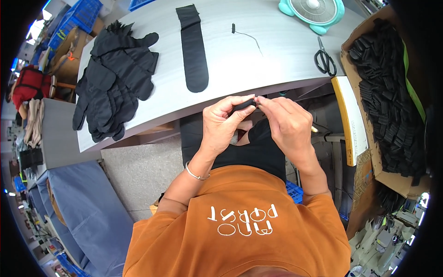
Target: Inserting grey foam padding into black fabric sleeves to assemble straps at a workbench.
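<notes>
In front of my body, just off the table's near edge, my left hand [220, 123] is closed round a small dark roll [243, 105], thumb and fingers pinching it. My right hand [290, 121] meets it at the roll's right end, fingertips pressed together; whatever sits between them is too small to make out. One long black fabric strip [194, 51] with a rounded end lies on the white table [221, 60] beyond my hands. Farther right on the tabletop is a small black piece [233, 28] with a thin dark thread trailing from it.
A heap of black fabric pieces [115, 74] covers the table's left side. Black-handled scissors [325, 60] lie at the right, near a turquoise fan [316, 11]. A cardboard box [347, 51] full of small black rolls [387, 92] stands right. Another person [31, 85] is far left.
</notes>
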`<state>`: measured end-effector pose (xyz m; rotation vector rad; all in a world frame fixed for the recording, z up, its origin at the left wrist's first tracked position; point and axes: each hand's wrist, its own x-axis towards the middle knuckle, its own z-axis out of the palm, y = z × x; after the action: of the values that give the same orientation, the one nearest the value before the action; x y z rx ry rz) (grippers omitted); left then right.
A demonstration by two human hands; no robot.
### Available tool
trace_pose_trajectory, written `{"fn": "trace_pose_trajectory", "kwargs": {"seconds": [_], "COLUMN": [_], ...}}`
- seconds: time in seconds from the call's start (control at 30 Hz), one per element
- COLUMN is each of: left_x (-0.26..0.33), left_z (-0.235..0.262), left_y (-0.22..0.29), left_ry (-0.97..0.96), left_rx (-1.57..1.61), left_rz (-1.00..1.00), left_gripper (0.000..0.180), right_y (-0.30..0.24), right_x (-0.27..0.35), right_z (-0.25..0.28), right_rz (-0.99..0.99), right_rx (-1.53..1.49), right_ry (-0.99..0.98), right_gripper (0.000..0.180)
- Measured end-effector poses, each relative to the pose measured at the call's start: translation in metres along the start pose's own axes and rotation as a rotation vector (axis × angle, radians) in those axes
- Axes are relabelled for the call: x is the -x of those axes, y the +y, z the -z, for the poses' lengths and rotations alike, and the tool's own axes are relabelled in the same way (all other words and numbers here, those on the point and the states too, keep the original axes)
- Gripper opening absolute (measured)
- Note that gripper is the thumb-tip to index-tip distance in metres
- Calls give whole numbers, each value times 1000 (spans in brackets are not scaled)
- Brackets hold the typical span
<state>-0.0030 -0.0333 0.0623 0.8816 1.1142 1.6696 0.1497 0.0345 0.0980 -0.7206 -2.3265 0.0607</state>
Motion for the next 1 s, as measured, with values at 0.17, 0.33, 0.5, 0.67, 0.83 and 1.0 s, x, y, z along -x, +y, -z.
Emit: {"fn": "trace_pose_trajectory", "kwargs": {"seconds": [0.17, 0.33, 0.5, 0.67, 0.83, 1.0], "left_x": [0, -2, -16, -19, -20, -24], "left_z": [-2, 2, 4, 2, 11, 17], "left_y": [-14, -6, 1, 15, 17, 12], "left_ry": [52, 79, 63, -194, -325, -275], "left_rx": [79, 145, 225, 476, 446, 304], "left_rz": [16, 127, -15, 46, 124, 152], "left_gripper": [17, 21, 24, 52, 50, 36], "right_y": [-2, -3, -14, 7, 12, 6], "right_x": [6, 12, 21, 21, 16, 22], "right_z": [-20, -25, -38, -44, -36, -30], "right_rz": [-217, -441, -789, -888, -911, -712], "right_rx": [-262, -522, -1032, -1323, -1478, -874], "right_ry": [145, 69, 20, 31, -86, -83], "right_gripper": [20, 24, 28, 10, 15, 33]}}
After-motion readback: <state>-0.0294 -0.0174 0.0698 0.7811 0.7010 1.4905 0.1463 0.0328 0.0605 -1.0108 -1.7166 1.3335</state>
